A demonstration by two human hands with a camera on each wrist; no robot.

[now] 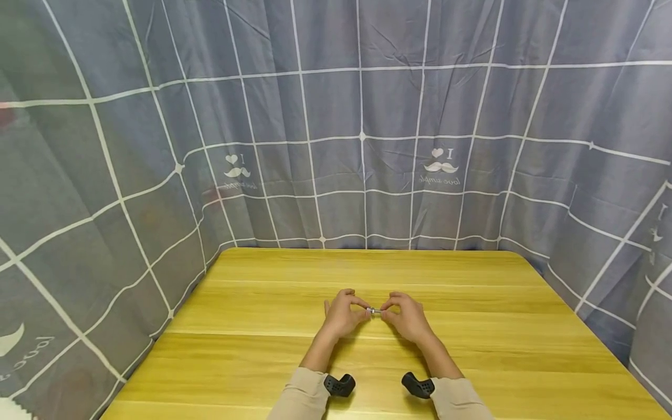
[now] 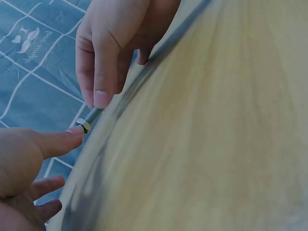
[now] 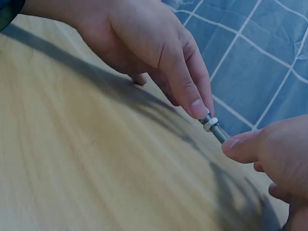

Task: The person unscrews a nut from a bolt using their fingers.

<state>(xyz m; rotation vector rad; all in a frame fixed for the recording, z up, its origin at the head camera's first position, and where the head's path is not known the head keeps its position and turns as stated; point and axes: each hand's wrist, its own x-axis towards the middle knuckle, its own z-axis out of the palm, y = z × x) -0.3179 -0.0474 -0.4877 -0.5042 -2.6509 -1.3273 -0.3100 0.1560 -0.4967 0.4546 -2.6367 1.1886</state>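
A silvery metal bolt with a hex nut on its thread is held above the wooden table between both hands. My left hand pinches the end nearest the nut between thumb and finger; those fingertips partly hide that end. At the opposite, threaded end, my right hand grips with thumb and finger, covering the tip. Bare thread shows between the nut and the right thumb. From the left wrist view, the nut sits close against the left thumb.
The yellow wooden table extends around both hands. Grey curtains with white grid lines stand behind it and along its sides. A black wrist device is worn on the left forearm, another on the right.
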